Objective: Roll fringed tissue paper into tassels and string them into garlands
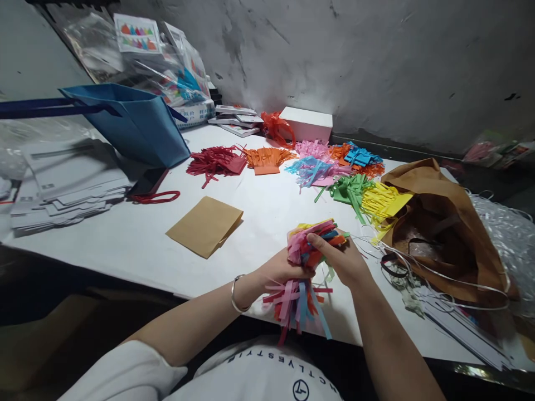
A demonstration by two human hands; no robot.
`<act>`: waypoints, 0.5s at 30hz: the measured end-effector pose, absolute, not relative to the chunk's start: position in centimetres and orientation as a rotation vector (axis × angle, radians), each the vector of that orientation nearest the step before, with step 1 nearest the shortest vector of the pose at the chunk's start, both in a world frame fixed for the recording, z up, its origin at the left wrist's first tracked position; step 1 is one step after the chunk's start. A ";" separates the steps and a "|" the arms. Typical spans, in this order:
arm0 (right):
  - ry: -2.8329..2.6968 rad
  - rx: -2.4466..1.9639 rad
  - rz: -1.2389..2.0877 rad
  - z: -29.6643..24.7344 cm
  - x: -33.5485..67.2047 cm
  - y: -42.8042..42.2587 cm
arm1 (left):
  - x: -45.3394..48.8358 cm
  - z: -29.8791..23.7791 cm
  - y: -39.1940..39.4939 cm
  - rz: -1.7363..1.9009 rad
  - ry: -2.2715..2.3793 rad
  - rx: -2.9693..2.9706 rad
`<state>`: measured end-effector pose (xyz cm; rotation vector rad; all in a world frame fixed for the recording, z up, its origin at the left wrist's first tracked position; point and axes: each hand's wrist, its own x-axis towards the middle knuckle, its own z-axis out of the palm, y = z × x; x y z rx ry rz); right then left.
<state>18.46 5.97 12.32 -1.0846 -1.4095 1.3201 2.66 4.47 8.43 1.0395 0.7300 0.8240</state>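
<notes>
A bundle of multicoloured tissue paper tassels (298, 303) is held close to my body over the table's front edge. My left hand (284, 270) is wrapped round its middle, and the cut strips hang down below the fist. My right hand (340, 256) grips the upper end, the thumb pressed on the pink and red layers. Left of my hands lies a folded brown paper piece (204, 225). Beyond them are fringed paper bunches: dark red (217, 162), orange (265, 160), pink (313, 153), light blue (309, 170), green (353, 190) and yellow (382, 203).
A brown bag (451, 223) lies open at right with white cord (455, 275) beside it. At left stand a blue bag (137, 122), a stack of white cards (71, 172) and a dark phone-like object (148, 182). A white box (307, 122) sits against the wall.
</notes>
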 end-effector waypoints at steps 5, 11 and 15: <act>-1.443 -1.074 1.390 13.6 18.7 6.2 | 2.6 9.4 4.6 0.799 0.648 0.991; -1.481 -1.138 1.300 12.3 18.5 6.2 | 3.2 8.1 3.9 0.786 0.638 0.785; -1.506 -1.185 1.257 11.7 18.3 6.2 | 3.5 7.5 3.7 0.766 0.635 0.771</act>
